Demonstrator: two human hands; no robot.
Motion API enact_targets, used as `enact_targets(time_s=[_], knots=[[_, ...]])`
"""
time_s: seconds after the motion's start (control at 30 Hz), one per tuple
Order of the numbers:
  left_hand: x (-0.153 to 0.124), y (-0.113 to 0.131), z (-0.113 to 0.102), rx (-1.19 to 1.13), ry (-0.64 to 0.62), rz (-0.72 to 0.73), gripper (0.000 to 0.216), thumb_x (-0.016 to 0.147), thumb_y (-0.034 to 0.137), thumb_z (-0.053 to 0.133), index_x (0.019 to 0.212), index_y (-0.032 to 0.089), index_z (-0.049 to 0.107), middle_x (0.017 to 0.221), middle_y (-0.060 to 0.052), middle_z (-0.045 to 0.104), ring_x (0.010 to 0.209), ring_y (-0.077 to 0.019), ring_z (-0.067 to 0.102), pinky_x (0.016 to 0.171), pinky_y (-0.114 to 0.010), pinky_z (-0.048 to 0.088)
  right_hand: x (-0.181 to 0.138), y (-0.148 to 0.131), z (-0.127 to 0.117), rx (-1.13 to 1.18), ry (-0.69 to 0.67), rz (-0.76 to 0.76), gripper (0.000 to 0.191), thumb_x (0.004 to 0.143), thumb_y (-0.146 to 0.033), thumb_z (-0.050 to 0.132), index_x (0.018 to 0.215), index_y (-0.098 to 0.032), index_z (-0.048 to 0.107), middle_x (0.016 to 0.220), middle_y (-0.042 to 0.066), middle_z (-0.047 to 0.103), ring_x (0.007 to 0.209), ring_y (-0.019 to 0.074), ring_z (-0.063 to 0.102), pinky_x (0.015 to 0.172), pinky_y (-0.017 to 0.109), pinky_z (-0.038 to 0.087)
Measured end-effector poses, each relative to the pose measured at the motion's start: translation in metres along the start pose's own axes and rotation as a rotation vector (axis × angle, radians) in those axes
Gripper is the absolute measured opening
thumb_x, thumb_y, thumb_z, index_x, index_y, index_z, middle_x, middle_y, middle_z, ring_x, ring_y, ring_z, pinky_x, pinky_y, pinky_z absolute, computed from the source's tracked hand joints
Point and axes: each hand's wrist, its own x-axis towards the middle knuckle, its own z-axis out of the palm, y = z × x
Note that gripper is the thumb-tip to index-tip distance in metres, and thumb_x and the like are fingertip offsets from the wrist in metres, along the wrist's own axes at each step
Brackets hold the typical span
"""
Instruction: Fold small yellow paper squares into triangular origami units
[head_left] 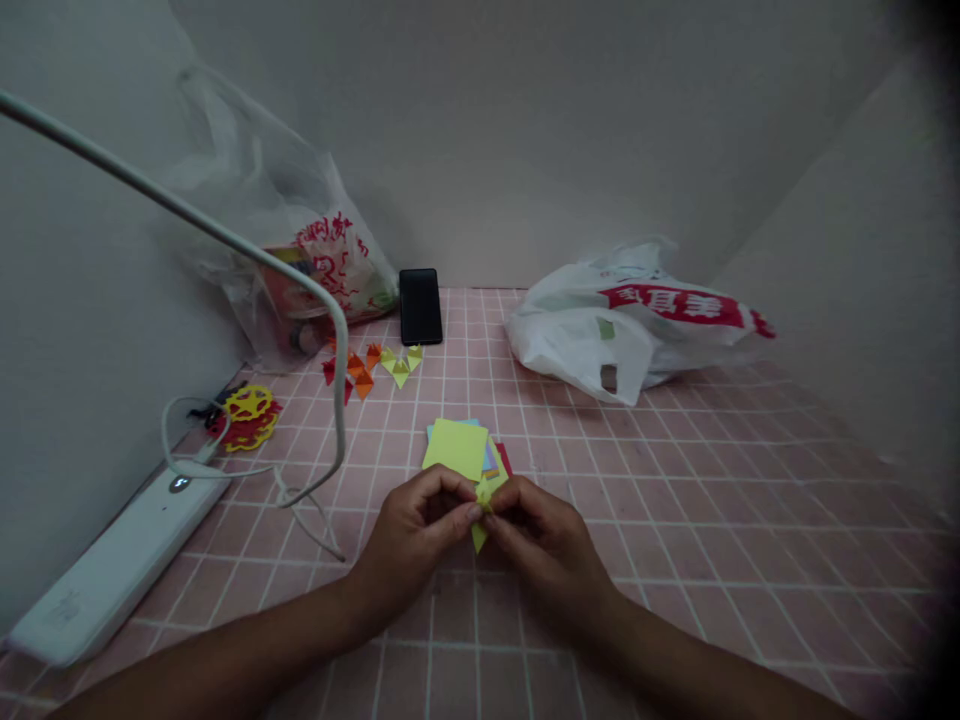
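My left hand [420, 525] and my right hand [544, 535] meet over the pink checked table [712, 520], both pinching one small folded yellow-green paper piece [481, 505] between their fingertips. Just beyond the hands lies a stack of coloured paper squares [459, 447] with a yellow-green sheet on top. Further back, several small folded pieces [375, 365] in red, orange and yellow-green lie in a loose row.
A black phone [420, 305] leans at the back wall. A white plastic bag [622, 320] lies back right, a clear bag [300, 250] with printed packs back left. A white lamp base [112, 570] with its bent arm [247, 250] and cable stands left, beside red and yellow paper cut-outs [246, 415].
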Motion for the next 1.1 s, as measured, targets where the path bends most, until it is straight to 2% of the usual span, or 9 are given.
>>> enact_targets(time_s=[0.23,0.47,0.77,1.1], knots=[[-0.001,-0.002,-0.002,0.085,-0.001,0.080,0.009,0.081,0.025,0.066,0.081,0.016,0.065,0.080,-0.002,0.062,0.079,-0.0159,0.057,0.074,-0.027,0.044,0.000,0.002,0.001,0.051,-0.005,0.042,0.013,0.088,-0.025,0.061,0.076,-0.020,0.055,0.069,-0.002,0.058,0.063,0.0121,0.052,0.058,0.024,0.040],[-0.001,-0.005,0.000,-0.042,0.000,0.076,0.012,0.080,0.023,0.068,0.088,0.018,0.061,0.079,0.001,0.062,0.072,-0.0118,0.057,0.067,-0.023,0.045,-0.001,0.003,0.000,0.033,0.005,0.031,0.012,0.087,-0.021,0.061,0.077,-0.020,0.055,0.069,-0.003,0.057,0.062,0.0116,0.052,0.057,0.024,0.040],[0.000,-0.003,-0.002,0.153,0.004,0.208,0.003,0.082,0.019,0.064,0.081,0.017,0.063,0.087,-0.004,0.061,0.084,-0.0176,0.059,0.075,-0.030,0.046,-0.002,0.003,-0.002,-0.103,0.022,-0.128,0.012,0.088,-0.014,0.058,0.078,-0.020,0.054,0.074,-0.002,0.057,0.067,0.0113,0.053,0.061,0.024,0.040],[-0.004,0.009,-0.003,0.199,-0.016,0.171,0.015,0.088,0.026,0.055,0.078,0.016,0.061,0.084,-0.004,0.060,0.082,-0.0176,0.057,0.076,-0.031,0.044,-0.001,0.000,-0.003,-0.331,0.006,-0.376,0.014,0.090,-0.007,0.048,0.084,-0.019,0.051,0.078,0.001,0.055,0.071,0.0134,0.054,0.064,0.025,0.041]])
